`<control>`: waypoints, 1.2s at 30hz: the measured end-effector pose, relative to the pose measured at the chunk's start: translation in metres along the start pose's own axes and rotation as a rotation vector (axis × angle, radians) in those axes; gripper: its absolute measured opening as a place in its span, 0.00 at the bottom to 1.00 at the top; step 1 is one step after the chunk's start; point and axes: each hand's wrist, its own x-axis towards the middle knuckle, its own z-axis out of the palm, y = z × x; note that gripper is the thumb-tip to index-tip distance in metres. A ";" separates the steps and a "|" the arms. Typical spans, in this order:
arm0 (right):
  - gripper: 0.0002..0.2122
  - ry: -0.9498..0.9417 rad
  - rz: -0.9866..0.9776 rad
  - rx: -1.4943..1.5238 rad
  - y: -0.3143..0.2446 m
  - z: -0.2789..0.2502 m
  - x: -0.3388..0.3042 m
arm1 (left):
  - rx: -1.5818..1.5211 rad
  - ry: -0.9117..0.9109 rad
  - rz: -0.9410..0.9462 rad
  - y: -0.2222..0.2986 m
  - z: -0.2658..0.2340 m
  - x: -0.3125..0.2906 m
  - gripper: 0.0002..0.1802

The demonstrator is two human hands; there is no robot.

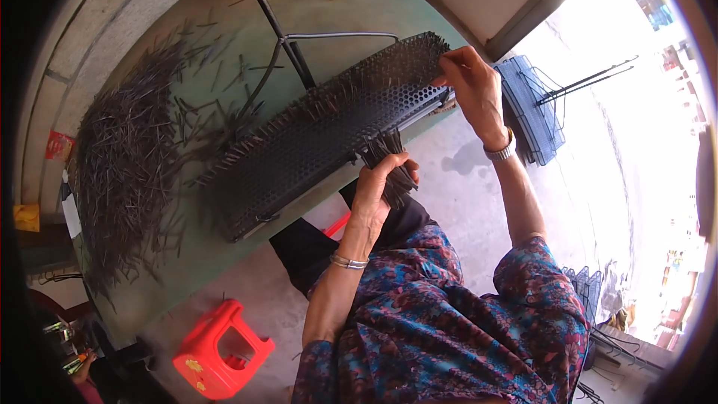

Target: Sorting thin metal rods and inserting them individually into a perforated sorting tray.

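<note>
My left hand (374, 188) is closed round a bundle of thin dark strips (383, 147), which stick out above and below the fingers. It is beside the near edge of a long black perforated rack (299, 144) that slants across the table. Many dark strips (357, 81) stand upright in the rack's holes along its far side and right end. Over that right end, my right hand (476, 91) has its fingers pinched together among the standing strips. What lies between those fingertips is too small to make out.
A large pile of loose dark strips (127, 157) covers the left of the green table (176, 273). A metal stand (271, 19) rises behind the rack. On the floor are a red plastic stool (200, 355) and, to the right, stacked grey racks (527, 108) with wire handles.
</note>
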 end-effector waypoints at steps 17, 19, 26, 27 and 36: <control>0.05 0.052 -0.101 -0.259 0.019 0.016 0.002 | -0.035 0.047 -0.024 0.002 0.010 -0.006 0.11; 0.06 0.036 -0.101 -0.252 0.027 0.018 0.002 | -0.035 0.062 -0.018 0.004 0.014 -0.008 0.11; 0.04 -0.105 -0.162 -0.334 0.042 0.030 0.016 | -0.042 0.095 0.008 0.001 0.011 -0.007 0.12; 0.04 -0.108 -0.165 -0.331 0.043 0.034 0.015 | -0.044 0.098 0.011 0.001 0.010 -0.008 0.12; 0.08 -0.007 -0.252 -0.498 0.054 0.039 0.004 | -0.031 0.106 0.050 0.002 0.012 -0.012 0.11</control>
